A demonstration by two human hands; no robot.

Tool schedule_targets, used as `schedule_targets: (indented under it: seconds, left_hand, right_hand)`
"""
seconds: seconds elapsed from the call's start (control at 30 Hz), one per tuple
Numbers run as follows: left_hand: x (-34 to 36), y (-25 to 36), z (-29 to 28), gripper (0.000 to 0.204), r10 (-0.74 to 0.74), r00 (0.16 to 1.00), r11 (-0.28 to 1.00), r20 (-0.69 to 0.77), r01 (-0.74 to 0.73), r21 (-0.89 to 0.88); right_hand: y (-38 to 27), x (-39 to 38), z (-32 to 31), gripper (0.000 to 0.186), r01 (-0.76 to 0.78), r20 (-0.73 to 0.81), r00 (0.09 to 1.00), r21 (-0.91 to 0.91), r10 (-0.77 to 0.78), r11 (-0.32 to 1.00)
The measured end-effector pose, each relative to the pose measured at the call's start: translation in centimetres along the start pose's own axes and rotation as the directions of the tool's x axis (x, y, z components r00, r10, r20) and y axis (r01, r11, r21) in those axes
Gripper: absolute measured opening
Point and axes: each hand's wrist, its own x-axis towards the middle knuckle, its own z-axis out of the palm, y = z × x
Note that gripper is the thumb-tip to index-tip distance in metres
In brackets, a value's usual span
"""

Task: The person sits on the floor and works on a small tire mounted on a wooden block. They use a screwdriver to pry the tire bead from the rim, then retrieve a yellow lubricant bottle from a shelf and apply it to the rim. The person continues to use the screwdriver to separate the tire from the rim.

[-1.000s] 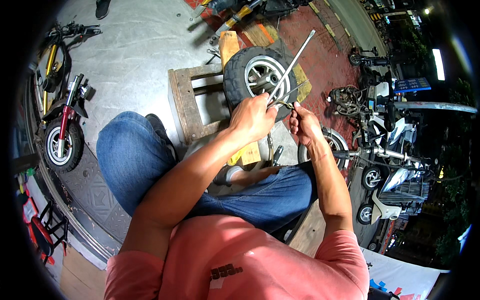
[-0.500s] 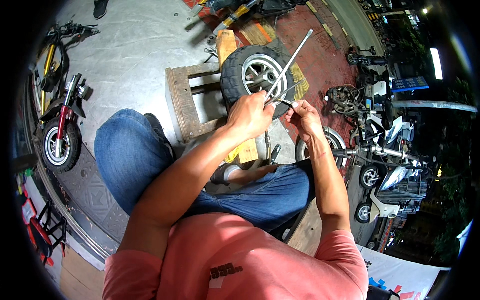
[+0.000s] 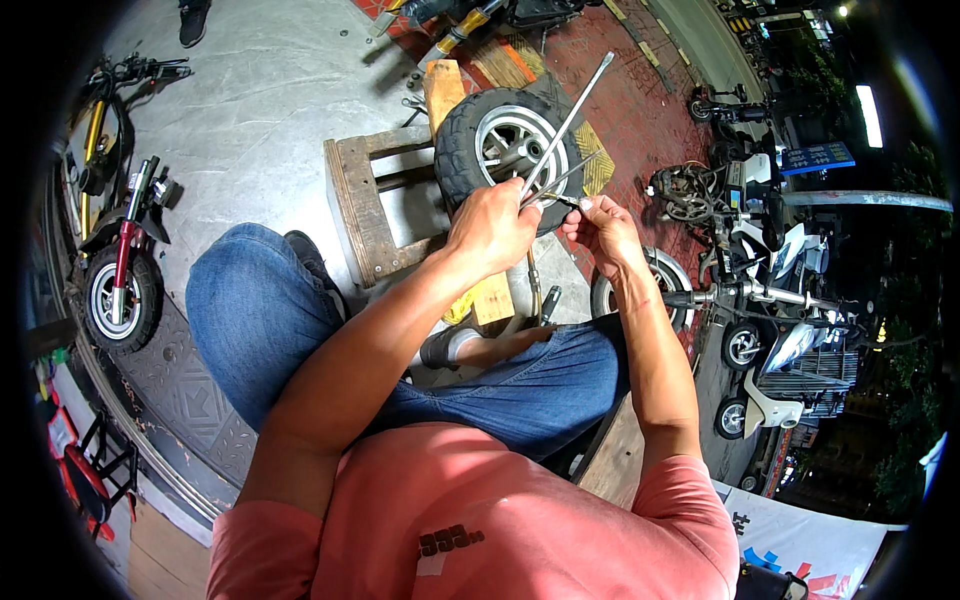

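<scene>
against a second ago the left hand [image 3: 492,228] stays clenched on the long metal rod [image 3: 566,125] above the small wheel [image 3: 505,150], right hand [image 3: 600,225] pinching its thin cable [image 3: 562,179], grip barely shifted, so work appears ongoing.

The scene is lit brightly from above, and the concrete floor [image 3: 260,110] beyond the small wheel [image 3: 500,150] is washed pale. To the right of the wheel, night darkness is seen, broken by a glaring lamp [image 3: 868,115]. Straight edges are bent toward the black, vignetted rim. Focus is kept sharp around the wheel.
</scene>
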Motion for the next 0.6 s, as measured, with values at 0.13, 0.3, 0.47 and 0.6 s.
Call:
schedule_targets:
  seconds: [0.13,0.3,0.47,0.6]
  left_hand:
    - [-0.02,0.05,-0.10,0.032,0.003,1.000,1.000,-0.001,-0.003,0.003]
    - [-0.02,0.11,-0.23,0.032,-0.002,1.000,1.000,0.010,0.002,0.009]
    - [-0.01,0.09,-0.23,0.031,-0.004,1.000,1.000,0.013,0.004,0.003]
    - [0.03,-0.02,-0.21,0.031,0.004,1.000,1.000,0.015,-0.004,-0.001]
  right_hand:
    - [-0.21,-0.17,0.24,0.010,-0.001,-0.004,1.000,0.002,0.001,1.000]
    - [-0.52,-0.47,0.55,0.010,0.000,-0.010,1.000,-0.002,0.000,1.000]
    - [-0.55,-0.24,0.34,0.011,-0.029,-0.021,0.999,0.012,0.029,1.000]
    - [-0.69,-0.14,0.29,0.012,-0.052,-0.039,0.998,0.016,0.053,0.999]
